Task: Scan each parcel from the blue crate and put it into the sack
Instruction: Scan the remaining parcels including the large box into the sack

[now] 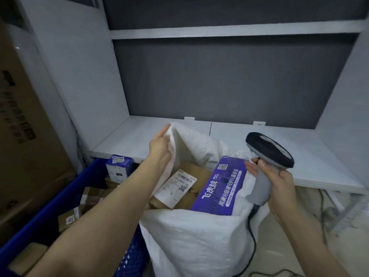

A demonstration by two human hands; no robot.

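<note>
- Currently the left hand (160, 144) reaches forward with the arm stretched out, its fingers pinching the far rim of the white woven plastic sack (191, 240) and lifting it open
- The right hand (279, 189) is clenched round the grip of the grey handheld barcode scanner with a black head (268, 149), which it holds upright beside the sack mouth
- Its fingertips lie just beside the purple printed carton (219, 186); whether they touch cannot be told
- The sack's near wall hides the lower ends of the parcels inside, and the label print is too blurred to read
- The left forearm covers part of the blue plastic crate (50, 212), which the frame edge cuts off
- Inside the sack, the purple carton leans beside the brown cardboard parcel with a white label (179, 186)
- The crate holds several small cardboard parcels and a small white-and-blue box (119, 165)
</note>
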